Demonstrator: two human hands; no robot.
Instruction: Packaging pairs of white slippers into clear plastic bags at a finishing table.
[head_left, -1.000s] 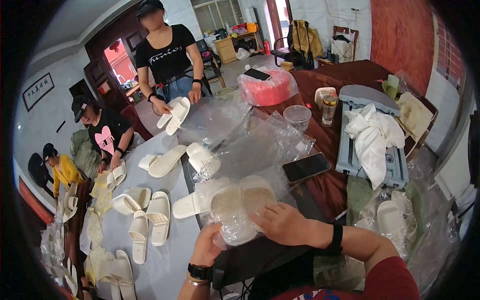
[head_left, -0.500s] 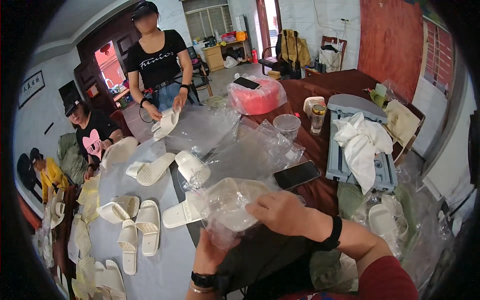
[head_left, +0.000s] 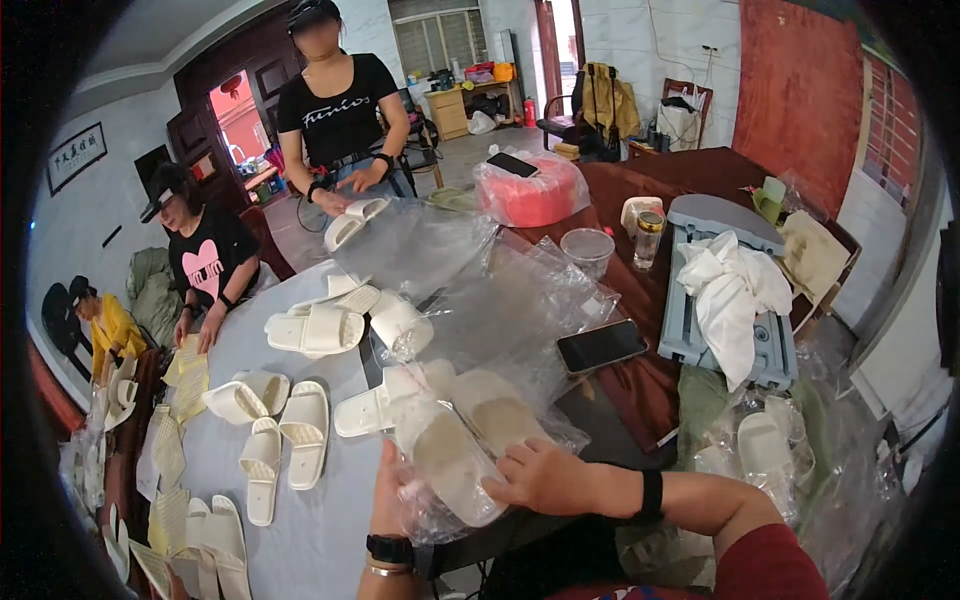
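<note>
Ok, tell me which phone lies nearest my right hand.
The black phone just beyond your right hand, lower in view; the other phone rests farther back, on top of the pink wrapped bundle.

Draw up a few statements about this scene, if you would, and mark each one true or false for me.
1. The right hand touches the bagged slippers. True.
2. A phone lies on the pink bundle. True.
3. The white cloth lies on the pink bundle. False: it lies on the grey plastic frame.
4. The left hand is well away from the bagged slippers. False: it is at their left side.
5. The jar has no lid. False: it has a gold lid.
6. The standing co-worker has a hand at white slippers. True.
</note>
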